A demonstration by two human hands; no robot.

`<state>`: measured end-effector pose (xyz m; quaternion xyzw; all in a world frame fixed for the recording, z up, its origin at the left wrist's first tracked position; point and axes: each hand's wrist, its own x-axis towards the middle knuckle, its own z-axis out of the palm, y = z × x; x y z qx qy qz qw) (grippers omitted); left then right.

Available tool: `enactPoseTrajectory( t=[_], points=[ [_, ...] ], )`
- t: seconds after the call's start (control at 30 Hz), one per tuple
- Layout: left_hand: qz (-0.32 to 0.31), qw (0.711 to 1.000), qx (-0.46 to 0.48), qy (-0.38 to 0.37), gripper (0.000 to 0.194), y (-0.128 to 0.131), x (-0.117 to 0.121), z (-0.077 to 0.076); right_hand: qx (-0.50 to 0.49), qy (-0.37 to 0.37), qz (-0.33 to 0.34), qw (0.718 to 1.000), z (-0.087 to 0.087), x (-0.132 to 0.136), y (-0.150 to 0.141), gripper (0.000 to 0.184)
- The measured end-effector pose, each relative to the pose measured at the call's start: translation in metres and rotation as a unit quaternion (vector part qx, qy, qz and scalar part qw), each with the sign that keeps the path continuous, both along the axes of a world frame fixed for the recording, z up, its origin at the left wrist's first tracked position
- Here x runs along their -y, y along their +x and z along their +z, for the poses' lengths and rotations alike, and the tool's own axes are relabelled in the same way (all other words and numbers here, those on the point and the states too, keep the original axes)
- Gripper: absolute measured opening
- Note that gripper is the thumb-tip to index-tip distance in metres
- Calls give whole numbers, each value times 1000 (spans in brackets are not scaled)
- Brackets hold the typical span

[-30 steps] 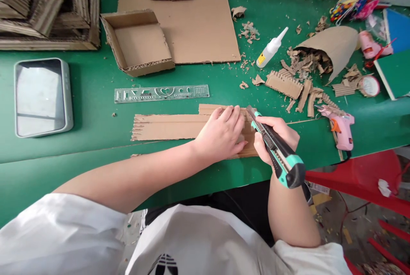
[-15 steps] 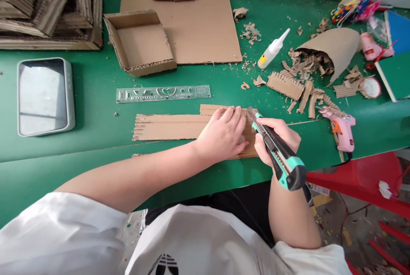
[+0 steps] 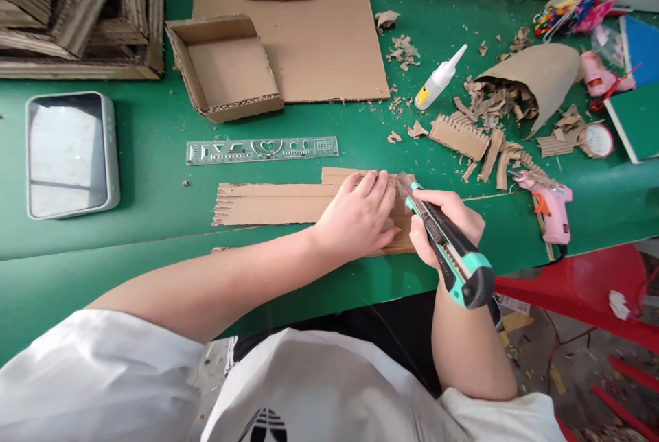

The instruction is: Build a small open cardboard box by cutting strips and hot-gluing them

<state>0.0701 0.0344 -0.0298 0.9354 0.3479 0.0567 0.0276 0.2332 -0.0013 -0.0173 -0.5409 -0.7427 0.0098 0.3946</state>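
Note:
My right hand is closed around a black and turquoise utility knife. The knife slants up to the left, and its blade meets the upper edge of the cardboard near my left fingertips. With its fingers bent over and its thumb below, my left hand holds a long cardboard strip down on the table. A narrower cardboard piece lies along the strip's top edge, partly under those fingers. My left hand and the knife hide part of the cardboard where the blade touches.
Beyond the strip lie a clear ruler, a shallow cardboard box and a cardboard sheet. A glue bottle, cardboard scraps and a pink glue gun are to the right. A white-framed device stands left.
Almost nothing differs. The knife's rear end and my right hand have shifted very slightly to the right; my left hand and the cardboard stay in place.

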Motion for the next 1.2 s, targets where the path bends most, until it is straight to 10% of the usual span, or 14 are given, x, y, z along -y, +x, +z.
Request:
enactPoseTrajectory(
  t=[0.53,0.83,1.2],
  points=[
    [0,1000,-3,-5,62,-1,0,4,-58,-24,1,998,-5,-7,2,23],
    [-7,1000,5,7,62,-5,-2,3,-333,-72,-45,939,-2,-12,15,42],
    [-38,998,25,38,61,-11,2,0,-171,96,-93,976,46,-49,14,24]
  ],
)
